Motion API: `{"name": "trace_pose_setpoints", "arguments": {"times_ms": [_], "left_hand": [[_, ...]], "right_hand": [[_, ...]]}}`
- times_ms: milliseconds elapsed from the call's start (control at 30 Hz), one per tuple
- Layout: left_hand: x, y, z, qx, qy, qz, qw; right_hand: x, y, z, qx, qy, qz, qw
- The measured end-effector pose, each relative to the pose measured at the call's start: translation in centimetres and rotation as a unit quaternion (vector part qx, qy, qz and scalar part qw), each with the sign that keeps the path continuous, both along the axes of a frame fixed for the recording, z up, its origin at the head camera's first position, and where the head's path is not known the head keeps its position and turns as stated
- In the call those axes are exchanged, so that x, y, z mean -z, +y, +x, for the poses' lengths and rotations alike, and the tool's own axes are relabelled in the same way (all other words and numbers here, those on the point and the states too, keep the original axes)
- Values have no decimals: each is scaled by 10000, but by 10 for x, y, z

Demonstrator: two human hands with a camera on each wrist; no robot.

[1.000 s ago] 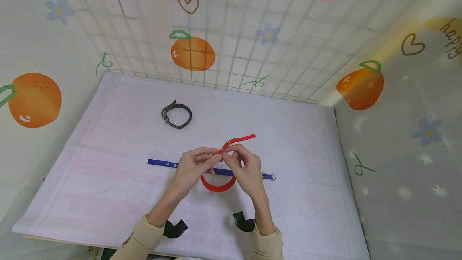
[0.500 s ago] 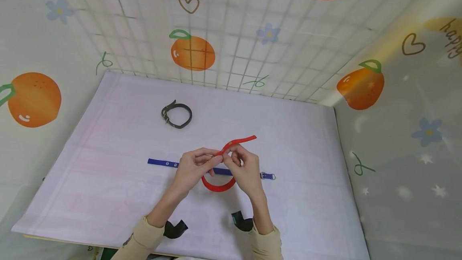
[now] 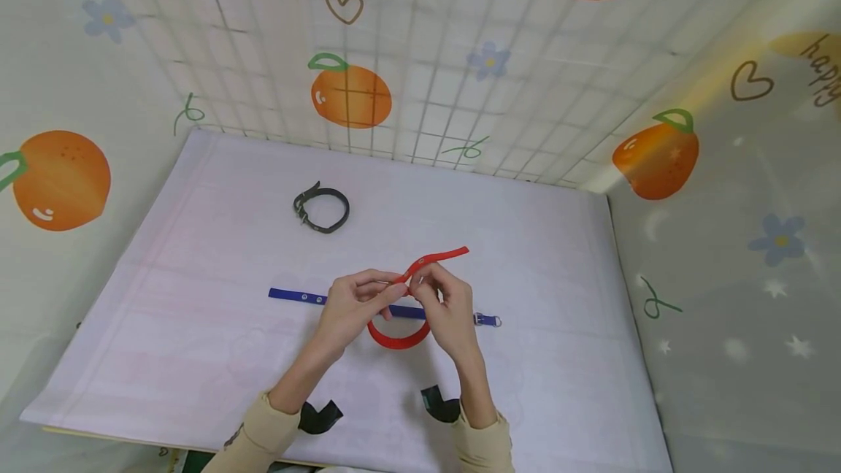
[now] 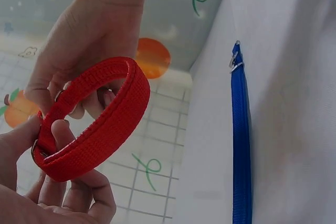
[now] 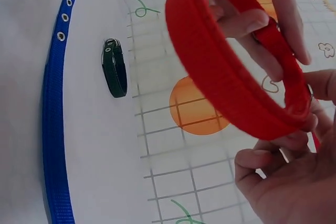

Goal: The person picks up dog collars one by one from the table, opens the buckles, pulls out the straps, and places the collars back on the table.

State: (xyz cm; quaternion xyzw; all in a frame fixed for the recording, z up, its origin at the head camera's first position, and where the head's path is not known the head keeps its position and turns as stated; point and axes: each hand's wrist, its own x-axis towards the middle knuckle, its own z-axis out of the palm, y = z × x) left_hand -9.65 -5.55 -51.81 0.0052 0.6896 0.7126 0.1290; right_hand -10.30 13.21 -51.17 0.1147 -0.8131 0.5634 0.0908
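Note:
Both hands hold a red pet collar (image 3: 398, 342) bent into a loop above the table. My left hand (image 3: 348, 306) pinches it between thumb and fingers near its buckle; a metal ring shows there in the left wrist view. My right hand (image 3: 453, 309) pinches the strap just to the right, its fingertips close to the left ones. The collar's free end, with metal eyelets, sticks out up and to the right past the fingers. Fingers hide most of the buckle in the head view. Behind the hands a blue collar (image 3: 292, 296) lies stretched flat, partly covered by them.
A black collar (image 3: 346, 206), buckled into a ring, lies farther back on the white-covered table (image 3: 539, 254). Dark curved pieces (image 3: 320, 418) show by both wrists. A wire grid behind a printed sheet (image 3: 420, 93) closes off the back, with printed sheeting at both sides.
The red collar's free end has slid slightly to the right. My right fingertips have shifted a little at the strap, while the left hand stays almost still.

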Motion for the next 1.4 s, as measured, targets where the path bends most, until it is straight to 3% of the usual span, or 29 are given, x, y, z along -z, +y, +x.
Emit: {"name": "trace_pose_setpoints", "arguments": {"times_ms": [267, 667, 933, 1400], "left_hand": [[0, -2, -1, 14, 14, 64, 10000], [1, -6, -4, -256, 11, 106, 9996], [6, -5, -7, -151, -140, 234, 9995], [6, -7, -7, 413, -512, 528, 9964]], "right_hand": [[5, 1, 0, -90, 85, 276, 9995], [6, 2, 4, -847, -796, -14, 9932], [9, -1, 4, -625, -905, 226, 9937], [8, 1, 0, -332, -1011, -110, 9943]]}}
